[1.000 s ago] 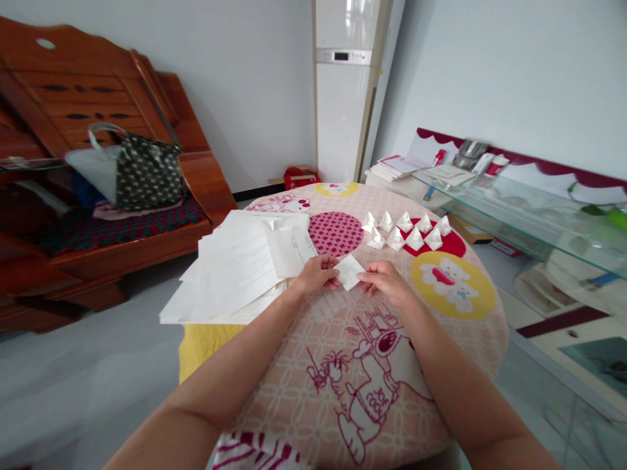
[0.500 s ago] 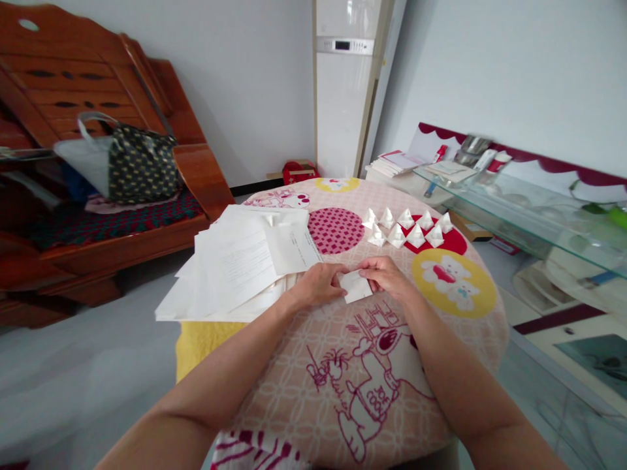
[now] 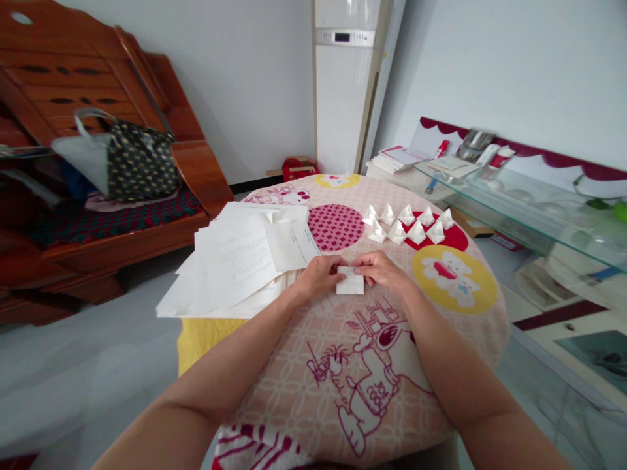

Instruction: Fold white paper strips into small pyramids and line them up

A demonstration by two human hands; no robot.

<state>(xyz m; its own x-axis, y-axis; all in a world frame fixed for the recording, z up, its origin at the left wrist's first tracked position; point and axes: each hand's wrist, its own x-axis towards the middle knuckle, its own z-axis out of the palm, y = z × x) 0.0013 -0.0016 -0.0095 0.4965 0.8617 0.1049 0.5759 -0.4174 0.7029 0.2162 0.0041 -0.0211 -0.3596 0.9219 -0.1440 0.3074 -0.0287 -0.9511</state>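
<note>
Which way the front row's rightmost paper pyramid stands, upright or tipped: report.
Upright: the paper pyramid points upward, its broad end down on the tablecloth.

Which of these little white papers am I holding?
The flat white piece between your left hand and right hand; the nine pointed ones stand apart in two rows on the tablecloth.

"JOE COOL" can be read on the dog [image 3: 376, 385] drawn on the near part of the tablecloth [image 3: 289, 391]. At the left of the tablecloth, a sheet [image 3: 238, 258] bears rows of print and a smaller sheet [image 3: 287, 245] a few lines, all too small to read. Behind the tablecloth, the marks on the air conditioner [image 3: 343, 98] are also too tiny to make out.
</note>
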